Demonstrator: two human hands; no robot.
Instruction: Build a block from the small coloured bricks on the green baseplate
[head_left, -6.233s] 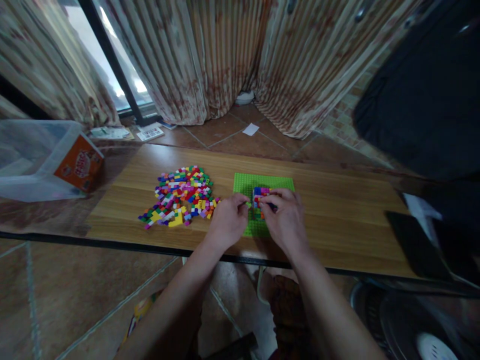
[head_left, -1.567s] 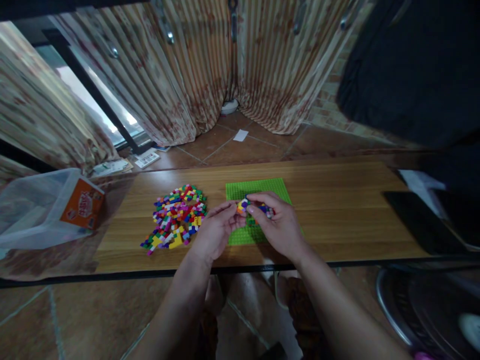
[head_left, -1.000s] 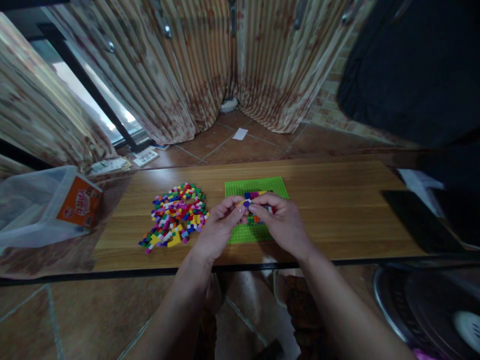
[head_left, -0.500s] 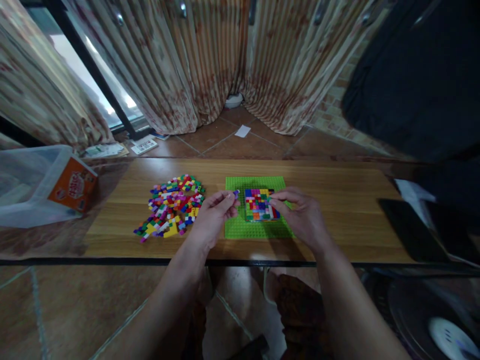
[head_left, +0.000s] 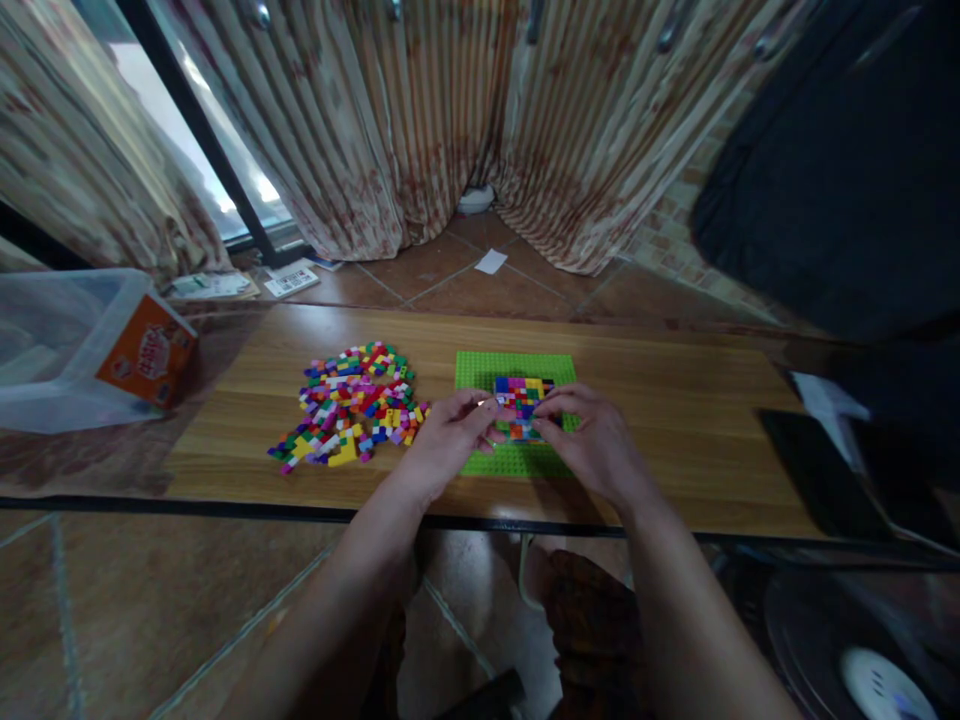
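Note:
A green baseplate (head_left: 486, 366) lies on the wooden table (head_left: 675, 420). On it stands a multicoloured block of small bricks (head_left: 523, 396). My left hand (head_left: 450, 440) pinches a small brick against the block's left side. Fingers of my right hand (head_left: 596, 445) rest on the block's front right edge. A heap of loose coloured bricks (head_left: 349, 400) lies to the left of the plate, a little away from my left hand.
A clear plastic box with an orange label (head_left: 82, 345) sits at the table's left end. A dark flat object (head_left: 821, 470) and white paper (head_left: 821, 395) lie at the right end. Curtains hang behind; a fan (head_left: 862, 650) stands low at the right.
Half a second ago my hands were apart, either side of the block. Both have closed in on it, the left bringing its small brick to the block's left edge.

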